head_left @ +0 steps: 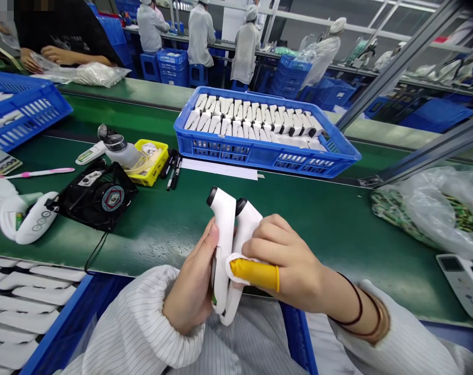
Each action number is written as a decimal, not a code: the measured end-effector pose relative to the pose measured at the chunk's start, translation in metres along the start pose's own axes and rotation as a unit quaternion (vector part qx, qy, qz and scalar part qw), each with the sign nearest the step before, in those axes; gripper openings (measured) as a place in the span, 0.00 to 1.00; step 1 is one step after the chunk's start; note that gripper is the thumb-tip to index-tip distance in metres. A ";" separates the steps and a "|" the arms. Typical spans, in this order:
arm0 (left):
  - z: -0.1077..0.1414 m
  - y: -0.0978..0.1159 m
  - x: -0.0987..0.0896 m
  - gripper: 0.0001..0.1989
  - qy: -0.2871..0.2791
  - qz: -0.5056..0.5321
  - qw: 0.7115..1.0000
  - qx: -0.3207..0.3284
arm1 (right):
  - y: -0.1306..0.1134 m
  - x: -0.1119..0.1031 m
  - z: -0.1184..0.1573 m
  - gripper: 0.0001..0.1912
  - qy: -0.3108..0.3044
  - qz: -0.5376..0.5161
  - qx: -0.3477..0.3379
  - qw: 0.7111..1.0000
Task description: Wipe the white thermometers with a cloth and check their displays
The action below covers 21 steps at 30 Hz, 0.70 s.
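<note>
Two white gun-shaped infrared thermometers are held side by side above my lap, their black-tipped heads pointing up and away. My left hand (193, 284) is closed around the left thermometer (224, 224), thumb along its side; a slit shows at its edge, with a bit of green low down. My right hand (289, 255) grips the right thermometer (246, 224), fingers curled over its upper body. A yellow finger cot (255, 273) covers one right digit, with a small white piece I cannot identify at its tip. The thermometers' handles meet or overlap at the bottom.
A blue crate (267, 151) full of white thermometers stands ahead. Left are a black fan (99, 195), yellow basket (154, 169) and markers (174, 172). Bagged circuit boards (447, 208) lie right. More thermometers (29, 297) fill a crate lower left. A person sits across the bench.
</note>
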State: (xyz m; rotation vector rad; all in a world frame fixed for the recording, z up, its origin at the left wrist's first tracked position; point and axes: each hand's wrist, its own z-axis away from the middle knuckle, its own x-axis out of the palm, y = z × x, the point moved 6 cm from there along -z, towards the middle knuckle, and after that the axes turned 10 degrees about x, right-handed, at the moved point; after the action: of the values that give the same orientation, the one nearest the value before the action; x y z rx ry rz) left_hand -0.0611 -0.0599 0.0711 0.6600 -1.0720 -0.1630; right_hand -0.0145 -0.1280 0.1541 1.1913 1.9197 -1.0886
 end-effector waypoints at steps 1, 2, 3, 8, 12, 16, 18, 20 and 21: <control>0.001 0.000 0.000 0.20 -0.002 -0.002 1.000 -0.001 | -0.001 0.001 0.000 0.18 -0.013 -0.008 -0.005 1.000; 0.001 0.000 0.000 0.20 -0.003 -0.006 1.000 -0.003 | -0.002 0.002 0.000 0.19 -0.031 -0.022 -0.017 0.999; 0.001 0.000 -0.001 0.20 -0.002 -0.008 1.000 -0.003 | -0.003 0.002 0.000 0.19 -0.044 -0.031 -0.027 0.998; 0.001 -0.002 -0.003 0.21 0.012 0.000 1.000 -0.011 | 0.000 -0.001 -0.003 0.19 -0.044 -0.008 -0.015 0.999; 0.001 -0.002 -0.002 0.20 0.007 0.014 1.000 -0.004 | 0.001 -0.004 -0.004 0.19 -0.043 -0.025 -0.009 0.999; 0.001 -0.003 -0.001 0.20 0.011 0.010 1.000 -0.008 | 0.002 -0.003 -0.003 0.19 -0.045 -0.033 -0.004 0.998; 0.000 -0.002 0.001 0.19 0.010 0.009 1.000 0.001 | 0.002 -0.005 -0.003 0.18 -0.024 -0.020 0.005 0.999; 0.001 -0.002 0.003 0.20 0.002 0.007 1.000 -0.007 | 0.001 -0.005 -0.003 0.18 -0.024 -0.024 0.003 0.999; 0.002 -0.003 0.005 0.20 -0.005 0.003 1.000 -0.015 | -0.001 -0.004 -0.002 0.18 -0.037 -0.034 -0.006 0.999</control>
State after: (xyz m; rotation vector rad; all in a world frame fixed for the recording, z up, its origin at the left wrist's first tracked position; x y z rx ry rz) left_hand -0.0596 -0.0652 0.0733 0.6290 -1.0782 -0.1767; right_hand -0.0137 -0.1279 0.1588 1.0723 1.9196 -1.1391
